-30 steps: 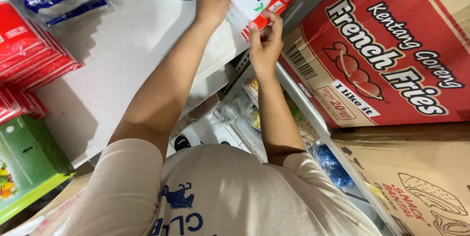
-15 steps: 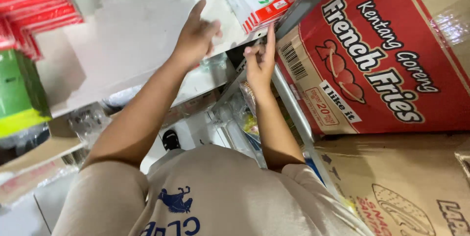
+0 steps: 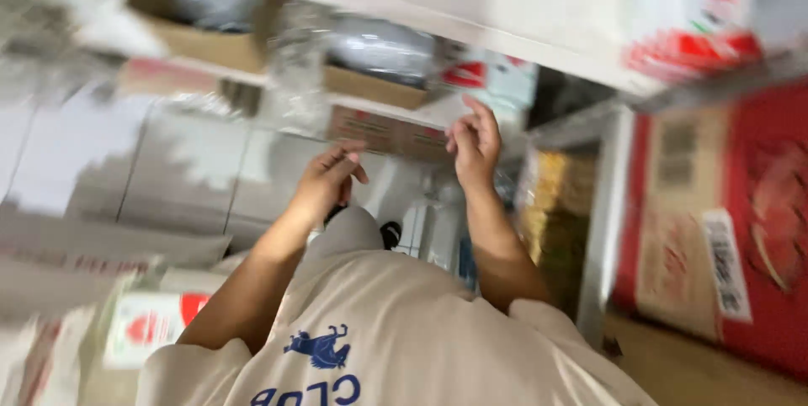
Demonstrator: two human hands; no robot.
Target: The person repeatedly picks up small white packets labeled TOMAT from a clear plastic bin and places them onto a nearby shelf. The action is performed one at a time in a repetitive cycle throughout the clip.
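Observation:
The picture is blurred by motion. My left hand (image 3: 326, 177) hangs in front of my chest with its fingers loosely bent and nothing in it. My right hand (image 3: 473, 147) is a little higher, fingers spread, also holding nothing, just in front of a brown cardboard box (image 3: 383, 130) on a lower shelf. A white carton with red print (image 3: 688, 21) stands on the white shelf board (image 3: 471, 10) above and to the right of both hands, apart from them.
A large red cardboard box (image 3: 741, 229) stands at the right beside a grey shelf post (image 3: 602, 212). Open brown boxes with plastic-wrapped goods (image 3: 210, 44) sit on the lower shelf. A white-and-red pack (image 3: 156, 326) lies at lower left on the pale tiled floor (image 3: 168, 170).
Both hands have let go of the white-and-red carton, which stays on the shelf, and have come down. The view has swung downward to the lower shelf and floor.

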